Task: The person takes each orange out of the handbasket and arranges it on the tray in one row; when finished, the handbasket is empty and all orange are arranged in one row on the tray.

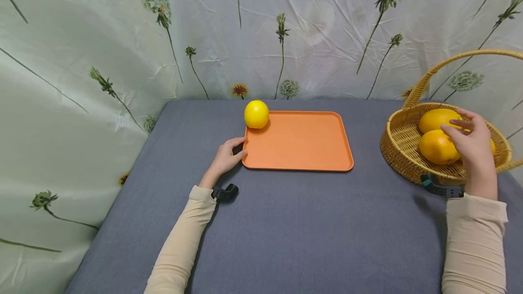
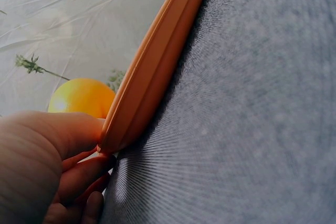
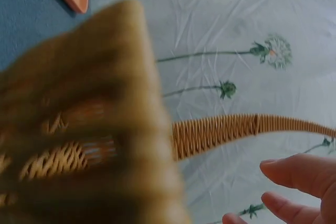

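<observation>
Nearest to you, both cream sleeves come in over the grey cloth-covered table [image 1: 286, 221], each wrist wearing a dark strap. Your left hand [image 1: 226, 157] rests at the near left corner of the orange tray [image 1: 300, 142]; in the left wrist view its fingers [image 2: 79, 174] curl under the rim while the thumb lies over the top edge, so it pinches the tray's edge [image 2: 152, 77]. The tray lies flat at the middle of the table.

Over on the right, your right hand [image 1: 474, 146] hovers over the wicker basket [image 1: 402, 142], fingers loosely spread and slightly bent, gripping nothing. Its fingertips are just above the nearer of two oranges [image 1: 438, 147] in the basket; whether they touch it, you cannot tell. The second orange [image 1: 437, 119] lies just behind the first. The right wrist view shows the fingers [image 3: 299, 174] apart in open air beside the basket's handle [image 3: 247, 129].

Farther back, a yellow fruit [image 1: 256, 114] sits at the tray's far left corner. Behind everything hangs a pale floral backdrop [image 1: 122, 35].
</observation>
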Tool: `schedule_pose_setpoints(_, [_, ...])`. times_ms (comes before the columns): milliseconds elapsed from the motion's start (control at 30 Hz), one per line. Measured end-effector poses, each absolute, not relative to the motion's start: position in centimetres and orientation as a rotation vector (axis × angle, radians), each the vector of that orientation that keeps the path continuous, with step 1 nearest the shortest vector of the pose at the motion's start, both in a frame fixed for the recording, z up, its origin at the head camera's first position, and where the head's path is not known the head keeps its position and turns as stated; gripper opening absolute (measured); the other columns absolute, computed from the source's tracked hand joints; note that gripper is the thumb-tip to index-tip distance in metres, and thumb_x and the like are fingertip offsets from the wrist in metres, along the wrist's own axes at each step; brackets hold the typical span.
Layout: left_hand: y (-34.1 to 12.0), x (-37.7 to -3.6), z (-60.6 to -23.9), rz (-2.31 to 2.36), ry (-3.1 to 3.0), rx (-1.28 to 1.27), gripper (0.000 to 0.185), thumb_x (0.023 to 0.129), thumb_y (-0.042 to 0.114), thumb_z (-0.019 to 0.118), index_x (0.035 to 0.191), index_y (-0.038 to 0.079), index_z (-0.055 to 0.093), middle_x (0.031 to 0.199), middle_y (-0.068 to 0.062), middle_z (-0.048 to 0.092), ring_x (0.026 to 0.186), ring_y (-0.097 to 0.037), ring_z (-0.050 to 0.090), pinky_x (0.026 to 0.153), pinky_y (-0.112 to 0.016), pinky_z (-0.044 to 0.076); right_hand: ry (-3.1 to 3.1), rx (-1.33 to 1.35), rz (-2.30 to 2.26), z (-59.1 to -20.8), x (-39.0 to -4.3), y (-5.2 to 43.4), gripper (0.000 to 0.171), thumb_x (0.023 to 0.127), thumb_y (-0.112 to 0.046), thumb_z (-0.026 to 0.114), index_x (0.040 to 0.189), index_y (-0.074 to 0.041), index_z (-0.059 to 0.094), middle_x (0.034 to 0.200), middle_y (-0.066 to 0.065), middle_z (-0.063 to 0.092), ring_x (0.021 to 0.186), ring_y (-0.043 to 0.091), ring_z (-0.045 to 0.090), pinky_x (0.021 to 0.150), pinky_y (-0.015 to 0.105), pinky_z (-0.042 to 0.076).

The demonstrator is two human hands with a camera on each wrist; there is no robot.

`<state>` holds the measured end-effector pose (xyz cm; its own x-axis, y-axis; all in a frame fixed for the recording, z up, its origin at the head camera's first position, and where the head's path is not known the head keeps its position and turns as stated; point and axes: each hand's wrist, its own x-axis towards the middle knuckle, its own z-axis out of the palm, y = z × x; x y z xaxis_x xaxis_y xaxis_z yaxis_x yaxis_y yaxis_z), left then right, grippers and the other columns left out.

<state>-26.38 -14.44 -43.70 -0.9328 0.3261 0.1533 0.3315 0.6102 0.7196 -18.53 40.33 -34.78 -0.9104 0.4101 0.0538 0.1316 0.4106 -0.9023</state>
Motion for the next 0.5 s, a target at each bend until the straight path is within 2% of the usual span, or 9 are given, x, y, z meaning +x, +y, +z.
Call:
schedule_pose_setpoints(100, [-14.4, -26.3, -43.6, -1.254, -2.817, -0.575, 0.048, 0.087, 0.013, 0.059, 0.133, 0.001, 0.052, 0.137, -0.020, 0.052, 0.132, -0.035, 0.043, 0.112, -0.049, 0.033, -2.450, -0.597, 1.353, -37.4, -19.9, 43.5, 0.060, 0.090, -0.034, 0.056, 0.143, -0.039, 0.028, 0.117, -0.028, 0.036, 0.099, -0.007, 0.040, 0.072, 0.005, 0.039])
schedule_pose_setpoints(200, [-14.4, -26.3, -43.6, -1.246, -2.820, -0.578, 0.048, 0.087, 0.013, 0.059, 0.133, 0.001, 0.051, 0.137, -0.020, 0.052, 0.132, -0.035, 0.043, 0.112, -0.049, 0.033, -2.494, -0.648, 1.254, -39.6, -21.0, 45.9, 0.063, 0.088, -0.044, 0.055, 0.144, -0.042, 0.025, 0.125, -0.027, 0.034, 0.108, -0.003, 0.040, 0.071, 0.005, 0.037])
schedule_pose_setpoints(233, [-14.4, -26.3, -43.6, -1.244, -2.821, -0.580, 0.048, 0.087, 0.013, 0.059, 0.133, 0.001, 0.051, 0.137, -0.020, 0.052, 0.132, -0.035, 0.043, 0.112, -0.049, 0.033, -2.510, -0.649, 1.234, -39.8, -21.0, 46.1, 0.065, 0.087, -0.046, 0.055, 0.145, -0.040, 0.025, 0.130, -0.021, 0.037, 0.111, 0.001, 0.043, 0.073, 0.006, 0.040])
schedule_pose_setpoints(267, [-14.4, -26.3, -43.6, -1.243, -2.821, -0.581, 0.048, 0.087, 0.013, 0.059, 0.133, 0.001, 0.052, 0.137, -0.020, 0.052, 0.132, -0.035, 0.043, 0.112, -0.049, 0.033, -2.543, -0.641, 1.232, -39.7, -20.9, 46.1, 0.067, 0.088, -0.045, 0.054, 0.147, -0.037, 0.022, 0.138, -0.011, 0.038, 0.121, 0.010, 0.044, 0.083, 0.013, 0.045])
schedule_pose_setpoints(300, [-14.4, -26.3, -43.6, -1.241, -2.822, -0.583, 0.048, 0.087, 0.013, 0.059, 0.133, 0.001, 0.051, 0.137, -0.020, 0.052, 0.132, -0.035, 0.043, 0.112, -0.049, 0.033, -2.561, -0.666, 1.224, -39.5, -20.8, 45.8, 0.068, 0.088, -0.046, 0.053, 0.147, -0.036, 0.022, 0.140, -0.007, 0.037, 0.124, 0.013, 0.042, 0.083, 0.014, 0.045])
schedule_pose_setpoints(333, [-14.4, -26.3, -43.6, -1.239, -2.824, -0.583, 0.048, 0.087, 0.013, 0.059, 0.133, 0.001, 0.051, 0.137, -0.020, 0.052, 0.132, -0.035, 0.043, 0.112, -0.049, 0.033, -2.600, -0.663, 1.216, -39.0, -20.5, 45.3, 0.070, 0.089, -0.044, 0.052, 0.149, -0.031, 0.019, 0.146, 0.004, 0.035, 0.131, 0.023, 0.038, 0.092, 0.022, 0.046])
schedule_pose_setpoints(400, [-14.4, -26.3, -43.6, -1.241, -2.826, -0.580, 0.048, 0.087, 0.012, 0.059, 0.133, 0.001, 0.051, 0.137, -0.020, 0.052, 0.132, -0.035, 0.043, 0.112, -0.049, 0.033, -2.659, -0.630, 1.234, -37.7, -19.7, 44.0, 0.071, 0.092, -0.039, 0.049, 0.152, -0.019, 0.016, 0.151, 0.021, 0.025, 0.137, 0.038, 0.030, 0.108, 0.040, 0.039])
schedule_pose_setpoints(433, [-14.4, -26.3, -43.6, -1.243, -2.828, -0.579, 0.048, 0.087, 0.013, 0.059, 0.133, 0.001, 0.051, 0.137, -0.020, 0.052, 0.132, -0.035, 0.043, 0.112, -0.050, 0.033, -2.687, -0.613, 1.236, -37.0, -19.2, 43.1, 0.071, 0.093, -0.037, 0.047, 0.152, -0.016, 0.014, 0.153, 0.026, 0.017, 0.140, 0.044, 0.022, 0.111, 0.047, 0.033])
schedule_pose_setpoints(500, [-14.4, -26.3, -43.6, -1.249, -2.832, -0.572, 0.048, 0.087, 0.012, 0.059, 0.134, 0.002, 0.051, 0.138, -0.019, 0.051, 0.132, -0.035, 0.043, 0.112, -0.049, 0.033, -2.747, -0.571, 1.215, -36.1, -18.6, 42.1, 0.070, 0.094, -0.036, 0.045, 0.152, -0.014, 0.013, 0.154, 0.026, 0.015, 0.140, 0.045, 0.020, 0.112, 0.048, 0.031])
